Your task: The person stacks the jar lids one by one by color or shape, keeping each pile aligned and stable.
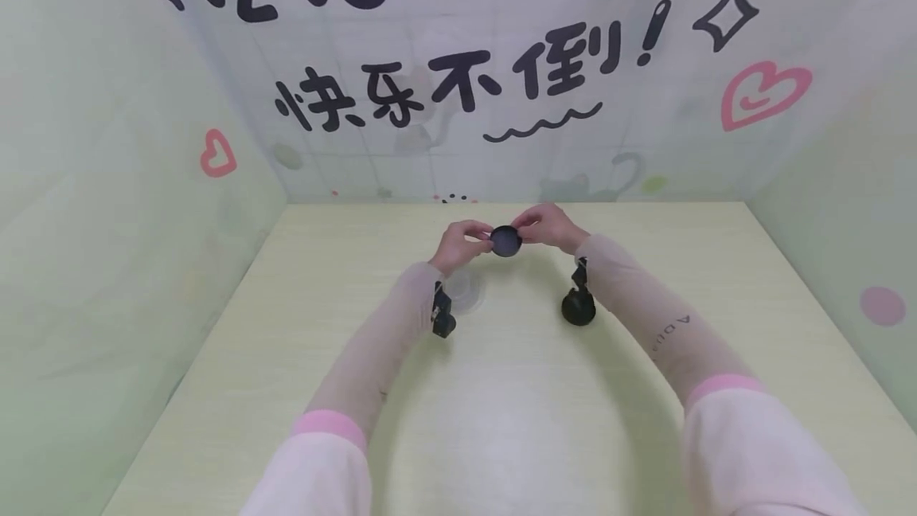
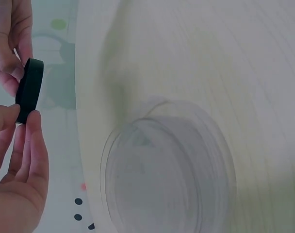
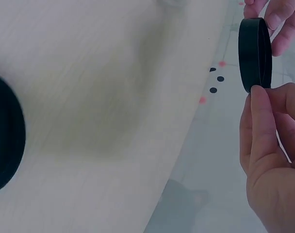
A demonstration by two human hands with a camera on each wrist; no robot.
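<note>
Both hands hold a shallow black round lid [image 1: 505, 242] between them, raised over the far part of the table. My left hand [image 1: 454, 245] pinches its left edge between thumb and fingers. At the opposite edge, my right hand [image 1: 550, 226] pinches it the same way. The lid's hollow side faces the head camera; both wrist views show it edge-on, as a dark band [image 3: 250, 54]. Below the left wrist lies a clear round plastic piece [image 2: 157, 179] on the table. A black round object [image 1: 579, 309] rests under the right wrist, partly cut off in the right wrist view.
The pale wooden table [image 1: 501, 404] ends at a back wall [image 1: 401, 173] printed with dark lettering. Greenish side walls [image 1: 107, 221] stand to the left and right. A small black camera [image 1: 442, 315] is strapped to the left wrist.
</note>
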